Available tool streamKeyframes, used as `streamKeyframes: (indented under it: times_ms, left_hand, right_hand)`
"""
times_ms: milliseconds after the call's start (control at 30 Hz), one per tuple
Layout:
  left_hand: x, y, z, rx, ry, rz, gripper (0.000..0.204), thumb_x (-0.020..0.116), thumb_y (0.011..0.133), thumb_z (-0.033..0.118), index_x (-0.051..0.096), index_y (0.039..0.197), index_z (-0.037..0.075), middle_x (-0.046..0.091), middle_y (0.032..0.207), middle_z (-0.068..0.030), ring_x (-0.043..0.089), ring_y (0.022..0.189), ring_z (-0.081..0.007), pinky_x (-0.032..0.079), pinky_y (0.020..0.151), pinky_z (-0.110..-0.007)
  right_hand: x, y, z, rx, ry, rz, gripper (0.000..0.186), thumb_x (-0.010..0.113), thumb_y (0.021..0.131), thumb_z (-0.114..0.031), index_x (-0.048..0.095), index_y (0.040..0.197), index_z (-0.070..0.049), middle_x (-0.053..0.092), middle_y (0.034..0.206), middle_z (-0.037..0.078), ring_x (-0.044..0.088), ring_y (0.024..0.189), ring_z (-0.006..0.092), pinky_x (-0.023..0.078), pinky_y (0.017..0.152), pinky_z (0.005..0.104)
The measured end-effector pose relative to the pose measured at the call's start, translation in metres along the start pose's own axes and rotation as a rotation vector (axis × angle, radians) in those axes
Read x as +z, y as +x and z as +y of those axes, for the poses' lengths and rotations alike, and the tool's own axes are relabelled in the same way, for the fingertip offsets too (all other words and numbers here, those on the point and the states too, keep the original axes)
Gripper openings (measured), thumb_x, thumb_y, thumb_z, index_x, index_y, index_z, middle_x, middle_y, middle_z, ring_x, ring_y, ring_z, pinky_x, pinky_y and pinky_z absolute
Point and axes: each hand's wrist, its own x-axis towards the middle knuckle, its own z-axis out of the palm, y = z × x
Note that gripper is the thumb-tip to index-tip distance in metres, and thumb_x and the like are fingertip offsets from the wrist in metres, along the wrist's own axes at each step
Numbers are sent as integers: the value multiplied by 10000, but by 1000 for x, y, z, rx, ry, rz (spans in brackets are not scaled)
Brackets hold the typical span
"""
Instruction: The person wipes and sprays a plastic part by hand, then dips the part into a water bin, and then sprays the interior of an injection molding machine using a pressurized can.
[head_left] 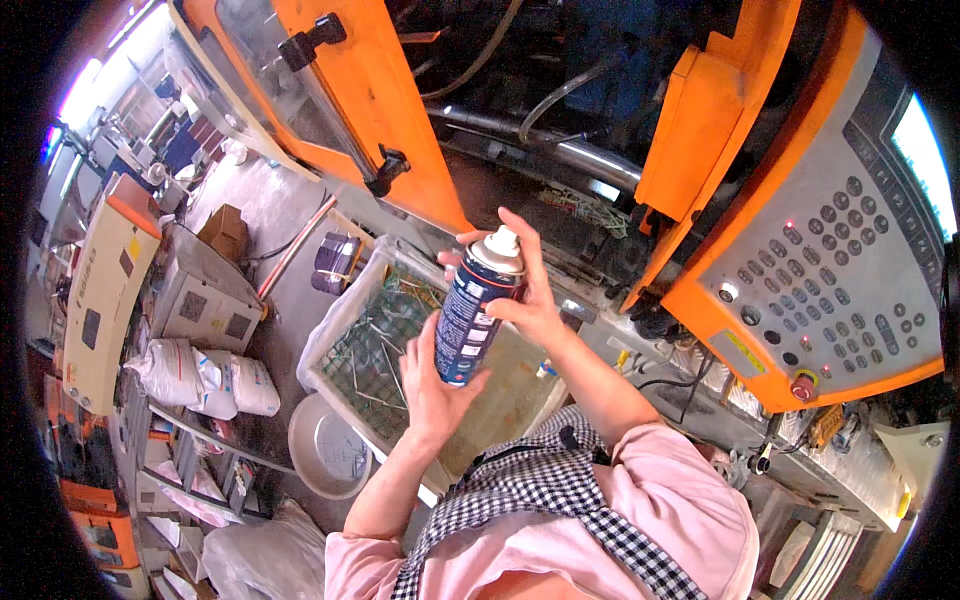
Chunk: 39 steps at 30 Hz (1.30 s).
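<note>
A dark blue spray can point(468, 322) with a white nozzle is held between my hands, its top tilted away from me and slightly right. My left hand point(432, 388) cups the lower part of the can. My right hand point(530, 300) grips its upper part from the right, with a finger raised beside the nozzle. Below the can stands a large pale bin point(325, 345), lined with a plastic bag, with thin scraps and green mesh in it.
Ahead is an orange machine with a sliding door point(370, 95) and a dark opening. A grey control panel point(815, 270) with a red knob juts out at right. A round white tub point(330, 445), filled sacks point(205, 378) and a grey cabinet point(205, 290) are at left.
</note>
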Motion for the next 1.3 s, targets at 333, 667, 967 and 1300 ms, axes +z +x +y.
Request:
streamKeyframes:
  times_ms: [333, 667, 967, 1300]
  left_hand:
    - [24, 66, -37, -18, -82, -109, 931, 824, 623, 277, 300, 1332, -24, 413, 1248, -230, 414, 1146, -384, 338, 986, -458]
    - [-15, 239, -55, 86, -217, 652, 684, 714, 784, 183, 330, 1307, -36, 492, 1045, -143, 503, 971, -234, 421, 815, -359]
    - [27, 275, -85, -109, -344, 755, 274, 528, 891, 81, 427, 1113, -46, 591, 670, -120, 569, 535, -210, 456, 522, -321]
    - [36, 279, -103, -128, -248, 814, 270, 565, 867, 121, 424, 1004, -64, 554, 654, -200, 562, 604, -385, 429, 550, -424]
  right_hand:
    - [-71, 31, 42, -5, -478, 358, 729, 706, 676, -27, 337, 1299, -116, 522, 1036, 93, 565, 927, 176, 485, 797, 301]
    - [-114, 195, 43, -177, -1376, 445, 715, 712, 695, -210, 370, 1323, -187, 380, 1167, 197, 567, 864, 359, 484, 739, 436]
    - [-115, 336, 34, -367, -1344, 489, 716, 743, 663, -183, 397, 1290, -163, 386, 1145, 232, 575, 876, 392, 492, 770, 453]
    - [-109, 441, 28, -217, -1502, 459, 763, 768, 689, -269, 337, 1319, -274, 342, 1272, 267, 566, 983, 415, 499, 821, 461]
